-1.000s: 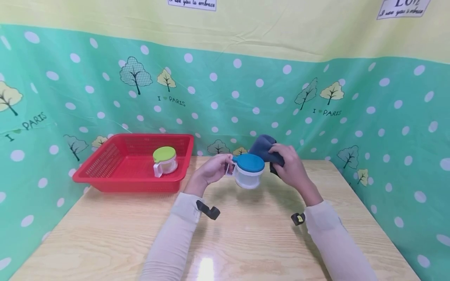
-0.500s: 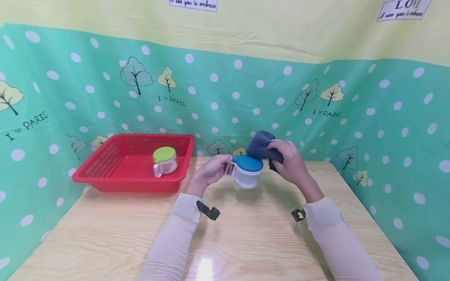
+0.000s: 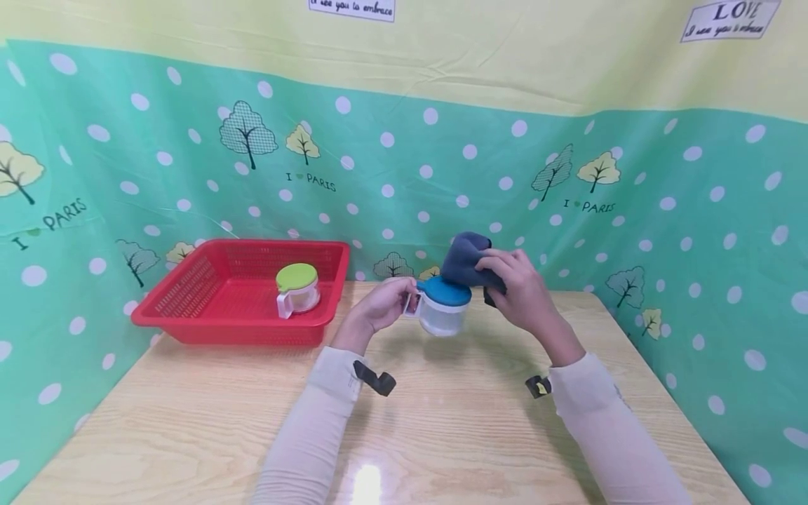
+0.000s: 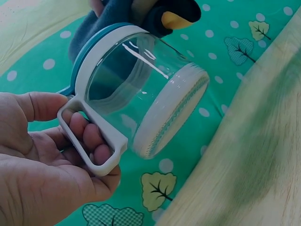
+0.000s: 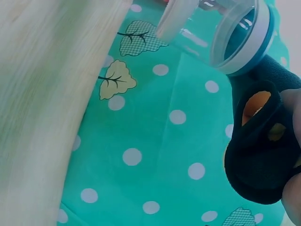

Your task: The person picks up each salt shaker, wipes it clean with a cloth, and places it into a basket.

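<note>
My left hand grips the white handle of a clear seasoning jar with a blue lid, its fingers curled through the handle loop in the left wrist view. The jar is held above the table. In my right hand is a bunched dark blue cloth, which lies against the far right part of the blue lid. The right wrist view shows the folded cloth below the jar's lid end, with only fingertips of the hand at the edge.
A red plastic basket stands at the left on the wooden table. Inside it sits a similar jar with a green lid. A green dotted curtain hangs behind the table and along both sides.
The right hand has moved the cloth slightly up and left, from beside the blue lid onto it. The left hand and jar have stayed nearly in place.
</note>
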{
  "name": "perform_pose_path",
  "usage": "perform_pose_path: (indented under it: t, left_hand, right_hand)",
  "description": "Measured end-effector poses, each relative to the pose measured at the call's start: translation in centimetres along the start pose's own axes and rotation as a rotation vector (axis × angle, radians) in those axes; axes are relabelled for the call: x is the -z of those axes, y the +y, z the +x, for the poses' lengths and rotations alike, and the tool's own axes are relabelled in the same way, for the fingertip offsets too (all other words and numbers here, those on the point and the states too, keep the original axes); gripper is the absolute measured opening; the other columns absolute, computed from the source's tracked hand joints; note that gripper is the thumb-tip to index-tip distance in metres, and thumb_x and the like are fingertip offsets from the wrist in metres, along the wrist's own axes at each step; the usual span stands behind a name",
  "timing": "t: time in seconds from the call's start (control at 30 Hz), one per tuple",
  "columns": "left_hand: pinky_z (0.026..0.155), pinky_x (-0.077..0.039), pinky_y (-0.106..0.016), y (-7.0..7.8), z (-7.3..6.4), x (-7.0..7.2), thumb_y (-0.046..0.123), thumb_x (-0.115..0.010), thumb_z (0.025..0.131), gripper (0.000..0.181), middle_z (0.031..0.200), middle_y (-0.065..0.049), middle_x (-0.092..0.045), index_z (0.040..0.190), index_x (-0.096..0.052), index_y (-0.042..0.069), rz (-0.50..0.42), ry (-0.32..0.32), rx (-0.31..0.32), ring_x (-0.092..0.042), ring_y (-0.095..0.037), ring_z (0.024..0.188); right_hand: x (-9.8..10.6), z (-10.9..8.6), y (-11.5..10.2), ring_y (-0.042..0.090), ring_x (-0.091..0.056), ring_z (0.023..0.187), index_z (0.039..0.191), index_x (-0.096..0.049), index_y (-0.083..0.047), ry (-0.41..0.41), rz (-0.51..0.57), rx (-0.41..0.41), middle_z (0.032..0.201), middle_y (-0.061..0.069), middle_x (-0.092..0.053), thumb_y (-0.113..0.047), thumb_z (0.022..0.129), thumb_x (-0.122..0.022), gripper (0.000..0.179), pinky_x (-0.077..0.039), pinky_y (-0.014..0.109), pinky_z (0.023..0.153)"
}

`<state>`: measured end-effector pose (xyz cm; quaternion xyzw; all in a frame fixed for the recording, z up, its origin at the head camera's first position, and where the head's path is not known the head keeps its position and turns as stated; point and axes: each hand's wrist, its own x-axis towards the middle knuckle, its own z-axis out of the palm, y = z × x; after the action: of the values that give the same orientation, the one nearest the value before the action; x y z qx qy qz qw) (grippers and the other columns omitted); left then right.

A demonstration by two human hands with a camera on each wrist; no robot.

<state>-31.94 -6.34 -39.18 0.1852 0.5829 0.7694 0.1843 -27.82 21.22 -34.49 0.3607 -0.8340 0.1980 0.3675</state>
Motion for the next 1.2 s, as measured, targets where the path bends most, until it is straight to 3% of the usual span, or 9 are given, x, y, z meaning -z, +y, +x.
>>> perform_pose_path:
  t: [0.8, 1.2]
  left_hand:
    - [0.07, -0.037, -0.027, -0.3, 0.3, 0.2, -0.001, -0.041, 0.094, 0.03, 0.073, -0.006, -0.048, 0.068, -0.054, 0.006, -0.034, 0.063, -0.039, -0.046, -0.02, 0.069]
    - [0.071, -0.036, -0.028, -0.5, 0.7, 0.4, -0.002, -0.042, 0.094, 0.03, 0.071, -0.006, -0.048, 0.066, -0.052, 0.006, -0.029, 0.074, -0.053, -0.045, -0.021, 0.069]
  right_hand:
    - [-0.6, 0.1, -1.8, 0.037, -0.055, 0.099, 0.114, -0.066, -0.008, 0.018, 0.026, 0.056, 0.13, 0.016, -0.066, 0.011, 0.078, -0.079, 0.042, -0.053, 0.049, 0.082]
    - [-0.6, 0.2, -2.2, 0.038, -0.058, 0.101, 0.116, -0.063, -0.005, 0.02, 0.116, 0.032, 0.128, 0.019, -0.065, 0.011, 0.077, -0.076, 0.044, -0.05, 0.052, 0.086]
